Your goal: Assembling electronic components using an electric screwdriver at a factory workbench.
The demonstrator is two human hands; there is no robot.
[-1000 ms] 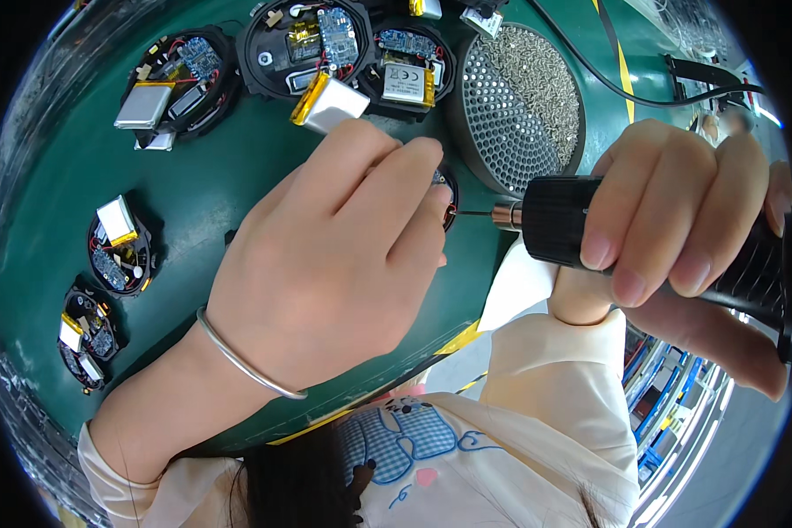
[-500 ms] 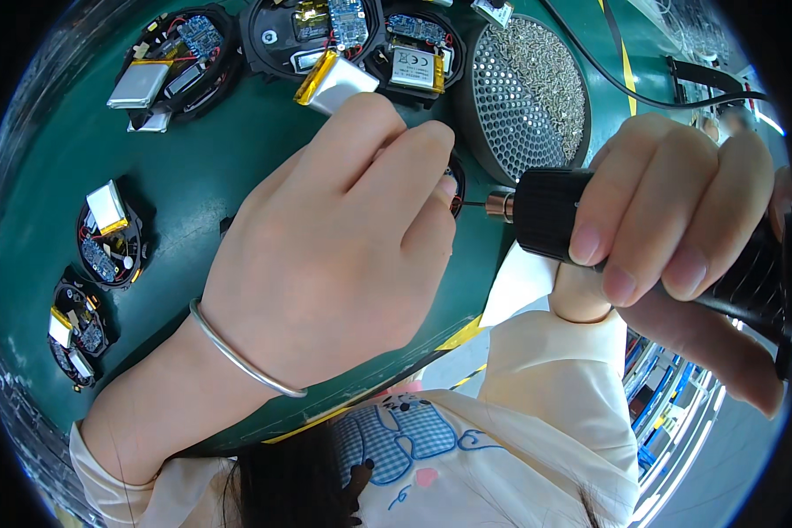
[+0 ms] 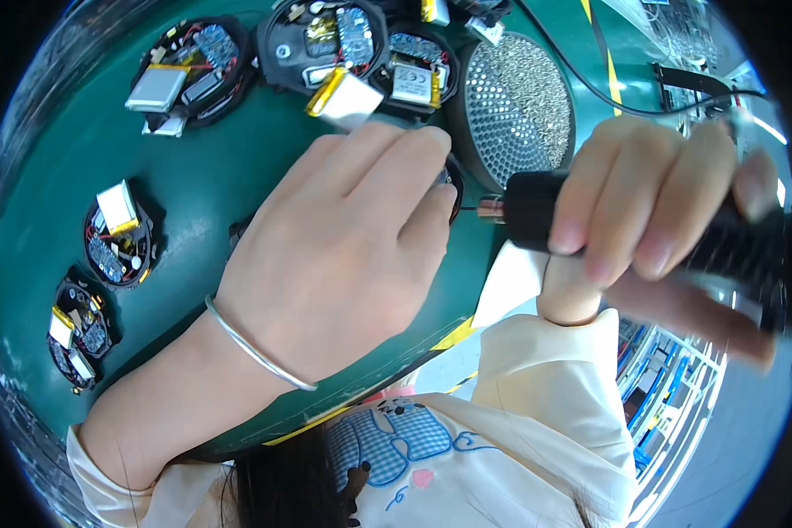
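Note:
My right hand (image 3: 651, 198) wraps around a black electric screwdriver (image 3: 532, 207). Its thin bit points left from a copper-coloured collar (image 3: 491, 209) to the edge of a round black housing (image 3: 457, 187). Bent over that housing, my left hand (image 3: 339, 233) has its fingers curled down on it and hides most of it. The screw, if there is one at the bit's tip, cannot be made out. Just beyond my left knuckles lies a silver battery pack with a yellow edge (image 3: 348, 101).
A round dish (image 3: 493, 119) full of small screws sits beyond the screwdriver. Several opened black housings with blue circuit boards and batteries lie at the far side, one (image 3: 194, 75) at far left, another (image 3: 119, 233) at left. A black cable (image 3: 581, 84) crosses the far right.
The screwdriver and my right hand have shifted slightly left, blurred by motion. My left hand has moved a little lower and right. The far housings sit slightly differently in view.

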